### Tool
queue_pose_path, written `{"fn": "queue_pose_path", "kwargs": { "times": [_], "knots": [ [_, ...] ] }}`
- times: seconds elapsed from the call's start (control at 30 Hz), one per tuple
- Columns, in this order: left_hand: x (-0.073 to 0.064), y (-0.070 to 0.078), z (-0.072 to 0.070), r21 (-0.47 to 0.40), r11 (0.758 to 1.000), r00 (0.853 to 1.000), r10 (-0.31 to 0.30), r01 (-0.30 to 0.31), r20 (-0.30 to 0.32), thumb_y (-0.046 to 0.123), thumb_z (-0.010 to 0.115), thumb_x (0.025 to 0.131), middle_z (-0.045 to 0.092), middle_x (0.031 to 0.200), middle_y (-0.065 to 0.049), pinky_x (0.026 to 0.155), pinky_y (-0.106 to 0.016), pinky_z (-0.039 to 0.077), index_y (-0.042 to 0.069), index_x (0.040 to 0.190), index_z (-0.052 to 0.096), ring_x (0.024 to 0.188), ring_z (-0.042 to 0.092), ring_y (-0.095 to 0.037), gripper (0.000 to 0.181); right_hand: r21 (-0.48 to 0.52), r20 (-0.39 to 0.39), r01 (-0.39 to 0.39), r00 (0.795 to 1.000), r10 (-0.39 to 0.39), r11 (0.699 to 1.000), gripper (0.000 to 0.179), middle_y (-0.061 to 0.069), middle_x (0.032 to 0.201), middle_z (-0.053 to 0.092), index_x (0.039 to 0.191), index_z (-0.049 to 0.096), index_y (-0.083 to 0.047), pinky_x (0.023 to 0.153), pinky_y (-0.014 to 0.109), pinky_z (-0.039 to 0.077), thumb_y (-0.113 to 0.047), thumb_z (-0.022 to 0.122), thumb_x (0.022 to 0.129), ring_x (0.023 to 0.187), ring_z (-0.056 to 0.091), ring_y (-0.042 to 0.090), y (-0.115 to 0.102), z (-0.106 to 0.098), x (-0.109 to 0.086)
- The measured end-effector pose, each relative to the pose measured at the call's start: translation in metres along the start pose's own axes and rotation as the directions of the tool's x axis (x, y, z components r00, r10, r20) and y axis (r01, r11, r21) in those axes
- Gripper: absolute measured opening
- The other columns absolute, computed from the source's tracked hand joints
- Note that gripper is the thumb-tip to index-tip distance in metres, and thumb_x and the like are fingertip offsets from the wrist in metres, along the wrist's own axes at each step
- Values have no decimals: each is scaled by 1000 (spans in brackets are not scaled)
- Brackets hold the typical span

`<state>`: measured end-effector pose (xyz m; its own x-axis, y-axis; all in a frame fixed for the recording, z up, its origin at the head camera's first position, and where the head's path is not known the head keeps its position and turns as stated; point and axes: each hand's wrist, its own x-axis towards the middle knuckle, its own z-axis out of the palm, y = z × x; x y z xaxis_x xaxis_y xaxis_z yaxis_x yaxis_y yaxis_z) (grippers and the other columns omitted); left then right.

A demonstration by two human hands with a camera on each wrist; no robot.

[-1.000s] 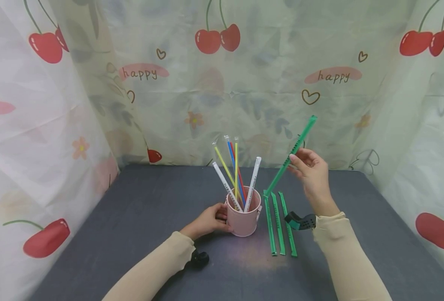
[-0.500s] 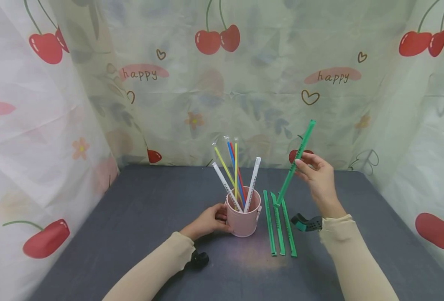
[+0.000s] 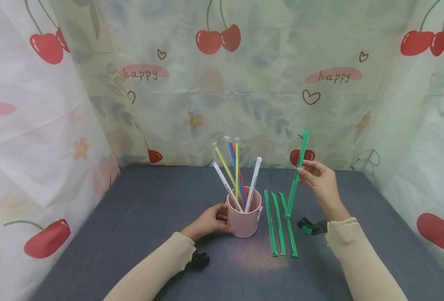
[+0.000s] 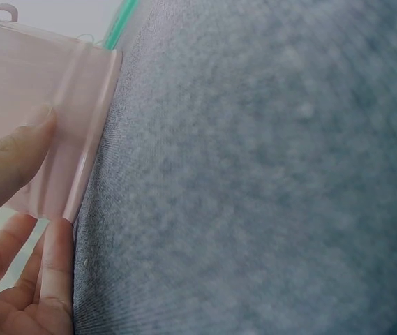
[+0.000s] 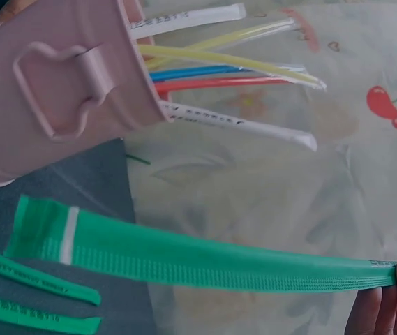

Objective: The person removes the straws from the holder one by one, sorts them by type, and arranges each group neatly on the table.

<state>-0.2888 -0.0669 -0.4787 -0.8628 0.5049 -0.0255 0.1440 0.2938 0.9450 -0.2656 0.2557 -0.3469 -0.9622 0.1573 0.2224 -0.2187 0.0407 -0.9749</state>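
Observation:
A pink bucket [image 3: 244, 225] with small side handles stands upright on the dark table, holding several wrapped straws: white [image 3: 253, 184], yellow [image 3: 236, 167], blue and red. My left hand [image 3: 208, 221] grips its left side, and in the left wrist view the thumb [image 4: 17, 157] presses the wall while the fingers lie at the base. Between thumb and fingertips my right hand [image 3: 321, 184] pinches a green paper-wrapped straw [image 3: 294, 188], tilted, upper end leaning right. Its lower end overlaps the rightmost of three green wrapped straws [image 3: 279, 225] lying right of the bucket; contact cannot be told.
A patterned cloth [image 3: 267, 83] with cherries hangs behind and at both sides of the table [image 3: 162, 192]. Dark straps with devices sit at both wrists, one strap [image 3: 312, 226] close to the lying straws.
My right hand has moved right and slightly down with the green straw, which now stands steeper. Its lower end has passed from the leftmost lying straw to the rightmost. Left hand and bucket stay put.

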Motion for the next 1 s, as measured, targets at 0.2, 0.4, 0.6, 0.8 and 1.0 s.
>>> {"fn": "queue_pose_path", "kwargs": {
  "times": [0.2,0.4,0.6,0.8,1.0],
  "knots": [
    [-1,1,0,-4,1000,1000,-1,1,5,3,80,75,60,119,-18,91,-37,54,-4,131,47,107,59,-25,65,-118,6,-4,1000,5,993,47,-10,93,58,130,51,6,72,19,57,-15,66,91,82,64,-2,10,-5,1],
    [-1,1,0,-3,1000,1000,-9,9,8,6,81,76,60,119,-16,92,-36,54,-2,131,48,107,59,-23,64,-240,18,0,1000,5,971,48,-11,94,58,134,50,3,73,20,57,-15,65,92,80,64,-4,19,-11,1],
    [0,-1,-1,7,1000,1000,-17,17,11,9,81,75,60,118,-15,92,-36,54,-1,130,49,106,60,-22,64,-304,39,-13,999,26,953,49,-10,93,60,137,49,0,74,24,58,-13,65,93,79,64,-4,25,-15,2],
    [0,-1,-1,1,1000,1000,-10,10,9,8,81,75,60,117,-15,91,-36,54,-1,130,49,106,60,-22,64,-377,70,-51,994,83,925,51,-2,98,61,139,47,-4,76,28,59,-15,65,93,78,63,-3,32,-20,2],
    [2,-4,0,0,1000,1000,-5,5,6,6,81,75,61,118,-16,91,-35,54,-2,130,49,106,60,-22,64,-406,98,-83,986,133,910,52,5,100,63,140,46,-4,78,34,59,-13,65,93,78,63,0,41,-22,3]
  ]
}}
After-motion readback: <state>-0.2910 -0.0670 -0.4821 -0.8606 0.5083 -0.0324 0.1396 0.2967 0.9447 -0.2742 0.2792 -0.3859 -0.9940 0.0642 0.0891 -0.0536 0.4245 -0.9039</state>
